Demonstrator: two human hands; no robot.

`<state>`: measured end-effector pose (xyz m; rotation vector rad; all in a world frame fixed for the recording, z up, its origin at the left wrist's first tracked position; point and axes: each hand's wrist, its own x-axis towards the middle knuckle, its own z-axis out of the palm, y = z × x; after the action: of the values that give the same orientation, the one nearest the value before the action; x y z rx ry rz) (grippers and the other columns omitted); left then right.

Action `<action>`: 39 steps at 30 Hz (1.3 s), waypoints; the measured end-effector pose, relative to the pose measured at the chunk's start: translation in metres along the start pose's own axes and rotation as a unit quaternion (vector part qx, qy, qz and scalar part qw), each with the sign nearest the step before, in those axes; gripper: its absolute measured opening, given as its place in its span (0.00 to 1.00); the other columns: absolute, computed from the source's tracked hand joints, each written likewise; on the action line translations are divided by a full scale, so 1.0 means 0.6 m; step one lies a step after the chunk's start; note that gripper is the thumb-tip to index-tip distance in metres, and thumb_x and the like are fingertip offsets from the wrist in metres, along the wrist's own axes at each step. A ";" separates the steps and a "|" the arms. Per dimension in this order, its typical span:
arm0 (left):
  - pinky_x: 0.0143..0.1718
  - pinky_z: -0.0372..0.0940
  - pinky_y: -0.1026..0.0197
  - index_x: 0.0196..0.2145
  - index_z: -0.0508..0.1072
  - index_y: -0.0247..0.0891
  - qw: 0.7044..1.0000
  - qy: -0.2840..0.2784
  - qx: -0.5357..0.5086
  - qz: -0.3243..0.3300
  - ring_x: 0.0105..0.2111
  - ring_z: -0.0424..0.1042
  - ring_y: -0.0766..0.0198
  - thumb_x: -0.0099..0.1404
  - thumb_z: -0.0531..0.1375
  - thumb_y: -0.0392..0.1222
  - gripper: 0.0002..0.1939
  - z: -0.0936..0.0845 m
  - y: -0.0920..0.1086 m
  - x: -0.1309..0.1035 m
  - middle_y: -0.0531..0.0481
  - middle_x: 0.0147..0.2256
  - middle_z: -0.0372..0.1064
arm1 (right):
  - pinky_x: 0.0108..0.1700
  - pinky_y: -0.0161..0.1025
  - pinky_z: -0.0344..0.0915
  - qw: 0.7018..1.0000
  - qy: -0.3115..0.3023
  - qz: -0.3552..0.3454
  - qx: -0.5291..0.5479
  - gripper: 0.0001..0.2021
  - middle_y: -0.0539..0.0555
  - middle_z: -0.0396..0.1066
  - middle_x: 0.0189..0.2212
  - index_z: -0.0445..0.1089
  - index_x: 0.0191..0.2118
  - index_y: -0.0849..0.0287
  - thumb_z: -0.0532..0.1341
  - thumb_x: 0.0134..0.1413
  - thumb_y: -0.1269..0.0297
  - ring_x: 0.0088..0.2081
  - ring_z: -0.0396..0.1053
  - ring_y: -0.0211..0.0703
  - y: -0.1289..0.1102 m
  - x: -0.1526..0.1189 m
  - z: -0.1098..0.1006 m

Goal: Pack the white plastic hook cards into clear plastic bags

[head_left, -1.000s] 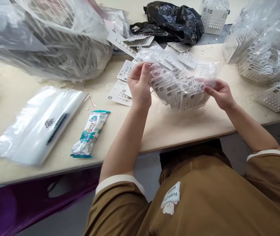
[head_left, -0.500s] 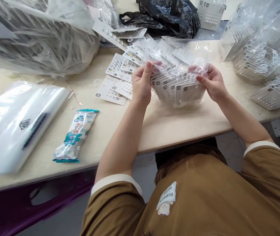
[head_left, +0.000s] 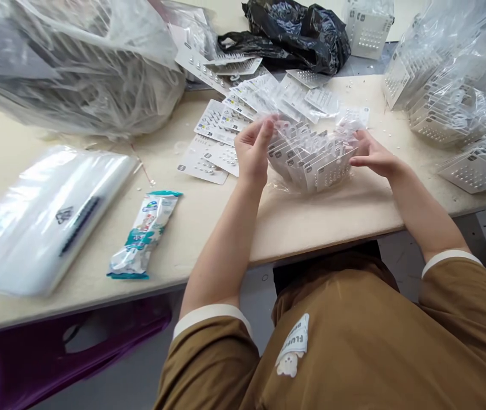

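A clear plastic bag (head_left: pixel 311 162) filled with a row of white earring cards rests on the table in front of me. My left hand (head_left: pixel 254 149) pinches its left upper edge between thumb and fingers. At the right end of the bag is my right hand (head_left: pixel 373 155), its thumb and fingers parted around the crumpled plastic and touching it. Loose earring cards (head_left: pixel 215 122) lie fanned out to the left of and behind the bag, some with pearl studs.
A stack of clear bags (head_left: pixel 50 219) and a snack packet (head_left: pixel 145 234) lie at left. Behind are a big plastic sack (head_left: pixel 72 68) and a black bag (head_left: pixel 296 34). Filled bags of cards (head_left: pixel 443 108) crowd the right. The table's front edge (head_left: pixel 323 247) is close to me.
My right hand has loosened its pinch and its fingers have spread. The top of the bag has sunk and gathered around the cards. The view has shifted slightly.
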<state>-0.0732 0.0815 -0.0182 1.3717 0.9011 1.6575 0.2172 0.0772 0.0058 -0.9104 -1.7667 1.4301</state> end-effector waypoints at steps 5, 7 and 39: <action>0.53 0.73 0.48 0.36 0.79 0.40 0.999 0.023 -0.026 -0.003 0.50 0.79 0.50 0.65 0.59 0.70 0.29 0.010 0.008 -0.003 0.47 0.42 0.78 | 0.57 0.50 0.72 0.995 0.078 -0.025 0.058 0.19 0.51 0.77 0.40 0.75 0.39 0.52 0.75 0.43 0.50 0.48 0.75 0.47 -0.004 -0.008 -0.003; 0.55 0.72 0.48 0.39 0.79 0.41 1.000 0.011 -0.029 -0.003 0.51 0.78 0.49 0.64 0.59 0.70 0.28 0.010 0.014 -0.005 0.47 0.42 0.78 | 0.59 0.49 0.71 0.991 0.100 -0.034 0.083 0.19 0.49 0.77 0.41 0.74 0.39 0.50 0.75 0.42 0.50 0.48 0.75 0.46 -0.004 -0.004 0.001; 0.24 0.69 0.61 0.32 0.72 0.41 0.992 -0.003 0.065 0.112 0.25 0.74 0.71 0.70 0.62 0.58 0.18 0.000 0.132 0.030 0.56 0.29 0.76 | 0.63 0.52 0.69 0.983 0.123 -0.131 -0.039 0.37 0.47 0.66 0.61 0.62 0.57 0.35 0.67 0.41 0.29 0.65 0.63 0.51 -0.125 0.023 0.042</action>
<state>-0.0855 0.0633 0.0599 1.6158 0.8917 1.7861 0.1808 0.0645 0.0765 -0.8202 -1.6938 1.0408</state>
